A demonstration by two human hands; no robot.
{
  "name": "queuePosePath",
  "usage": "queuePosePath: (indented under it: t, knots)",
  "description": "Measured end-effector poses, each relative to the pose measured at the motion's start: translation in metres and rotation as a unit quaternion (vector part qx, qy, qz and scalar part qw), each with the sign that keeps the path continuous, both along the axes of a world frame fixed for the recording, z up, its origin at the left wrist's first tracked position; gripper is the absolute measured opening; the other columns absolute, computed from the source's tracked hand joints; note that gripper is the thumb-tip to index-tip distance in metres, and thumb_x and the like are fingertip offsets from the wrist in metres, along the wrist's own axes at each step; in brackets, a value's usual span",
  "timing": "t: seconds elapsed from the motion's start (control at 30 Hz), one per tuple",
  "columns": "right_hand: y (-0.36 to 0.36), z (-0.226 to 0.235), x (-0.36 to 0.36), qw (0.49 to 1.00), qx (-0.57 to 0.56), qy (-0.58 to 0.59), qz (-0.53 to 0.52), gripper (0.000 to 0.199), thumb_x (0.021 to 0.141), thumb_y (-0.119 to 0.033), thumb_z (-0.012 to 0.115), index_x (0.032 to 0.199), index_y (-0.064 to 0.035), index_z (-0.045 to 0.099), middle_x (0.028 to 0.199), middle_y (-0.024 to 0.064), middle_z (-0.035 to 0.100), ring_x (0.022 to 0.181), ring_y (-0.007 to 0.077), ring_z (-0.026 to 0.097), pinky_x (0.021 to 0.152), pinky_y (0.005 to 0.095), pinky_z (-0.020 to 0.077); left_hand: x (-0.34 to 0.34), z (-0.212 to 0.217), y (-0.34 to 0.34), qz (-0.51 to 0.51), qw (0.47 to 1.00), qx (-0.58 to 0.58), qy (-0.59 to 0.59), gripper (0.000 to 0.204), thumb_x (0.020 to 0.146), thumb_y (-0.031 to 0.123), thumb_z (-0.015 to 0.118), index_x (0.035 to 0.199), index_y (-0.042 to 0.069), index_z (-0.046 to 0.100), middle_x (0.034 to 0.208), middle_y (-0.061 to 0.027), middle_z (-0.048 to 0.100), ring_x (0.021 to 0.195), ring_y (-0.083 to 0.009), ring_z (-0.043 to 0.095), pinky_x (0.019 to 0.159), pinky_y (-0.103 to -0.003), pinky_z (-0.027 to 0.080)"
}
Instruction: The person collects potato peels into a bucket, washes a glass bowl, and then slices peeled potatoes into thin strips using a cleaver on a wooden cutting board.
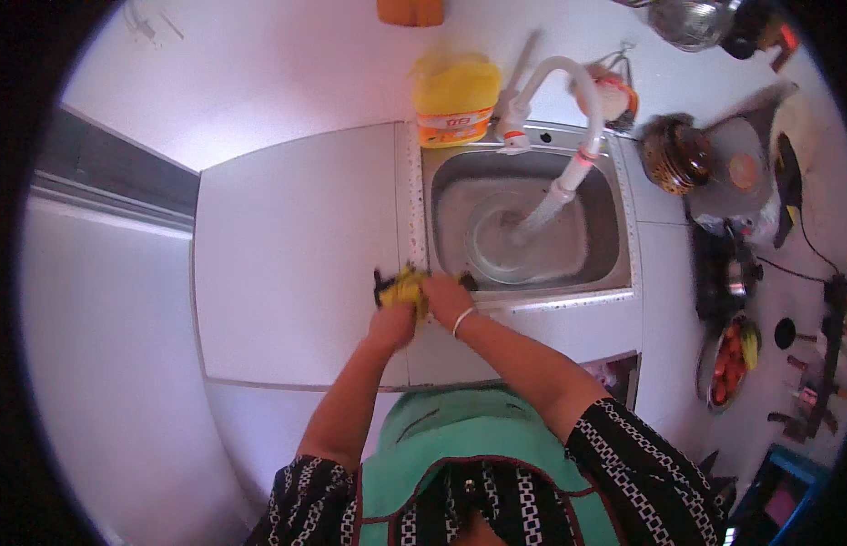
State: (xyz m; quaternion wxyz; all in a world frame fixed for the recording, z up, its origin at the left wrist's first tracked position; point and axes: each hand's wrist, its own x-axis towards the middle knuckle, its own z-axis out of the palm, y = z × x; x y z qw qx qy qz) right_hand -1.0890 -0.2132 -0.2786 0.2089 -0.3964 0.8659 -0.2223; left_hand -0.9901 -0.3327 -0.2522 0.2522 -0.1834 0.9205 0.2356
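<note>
Both my hands close on a yellow scrubbing cloth [405, 284] with dark edges, at the front left corner of the steel sink [441, 173]. My left hand [392, 324] grips it from the left and below. My right hand [446, 298], with a white bangle at the wrist, grips it from the right. The cloth is bunched between them over the counter's edge. Water runs from the white tap [569, 118] into a round bowl [505, 241] inside the sink.
A big yellow detergent jug [456, 98] stands behind the sink. A white counter [296, 255] spreads to the left. On the right are a dark patterned pot [674, 153], a lid, a stove and a bowl of red vegetables [728, 359].
</note>
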Motion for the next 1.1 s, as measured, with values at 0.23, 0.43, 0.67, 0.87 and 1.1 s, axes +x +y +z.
queuePosePath:
  t: [0.23,0.43,0.67,0.87,1.1]
  knots:
    - [0.008,0.07,0.046,0.981,-0.074,-0.149,0.096,0.027,0.078,-0.02,0.058,0.102,-0.0082,0.058,0.102,0.0148,0.057,0.097,0.0322,0.054,0.082,0.0418,0.0443,0.082,0.075,0.004,0.17,0.982,-0.054,0.059,0.024,0.082,0.022,0.054,0.101,0.007,0.058,0.099,-0.0166,0.06,0.089,-0.036,0.059,0.075,-0.044,0.048]
    - [0.054,0.103,0.018,0.969,-0.182,-0.117,0.116,0.025,0.079,-0.022,0.055,0.098,-0.0087,0.061,0.095,0.0147,0.061,0.094,0.0335,0.056,0.083,0.042,0.0448,0.048,0.144,0.009,0.214,0.922,-0.047,0.319,0.031,0.079,0.015,0.061,0.108,0.005,0.055,0.103,-0.0141,0.058,0.085,-0.0302,0.06,0.076,-0.039,0.048]
    - [0.234,0.088,-0.008,0.948,-0.189,-0.231,-0.11,0.027,0.082,-0.016,0.056,0.105,-0.0035,0.061,0.1,0.0129,0.064,0.089,0.0235,0.062,0.08,0.0316,0.0481,0.014,0.122,0.094,0.165,0.928,0.092,0.321,0.029,0.08,0.014,0.062,0.106,0.003,0.057,0.102,-0.0126,0.062,0.083,-0.0241,0.062,0.076,-0.034,0.048]
    - [0.323,0.088,-0.011,0.868,-0.237,-0.34,-0.274,0.026,0.085,-0.014,0.054,0.106,-0.0006,0.06,0.096,0.008,0.064,0.086,0.0167,0.062,0.078,0.0292,0.048,-0.013,0.121,0.156,0.115,0.945,0.133,0.277,0.027,0.079,0.017,0.062,0.103,0.004,0.058,0.098,-0.0123,0.063,0.084,-0.0256,0.062,0.076,-0.036,0.048]
    - [0.32,0.114,-0.021,0.828,-0.268,-0.352,-0.344,0.024,0.087,-0.015,0.052,0.106,-0.0027,0.06,0.095,0.0048,0.064,0.086,0.0138,0.062,0.073,0.0251,0.0452,-0.032,0.128,0.146,0.07,0.947,0.141,0.281,0.028,0.082,0.016,0.061,0.105,0.002,0.057,0.095,-0.0119,0.064,0.084,-0.0236,0.063,0.075,-0.035,0.05]
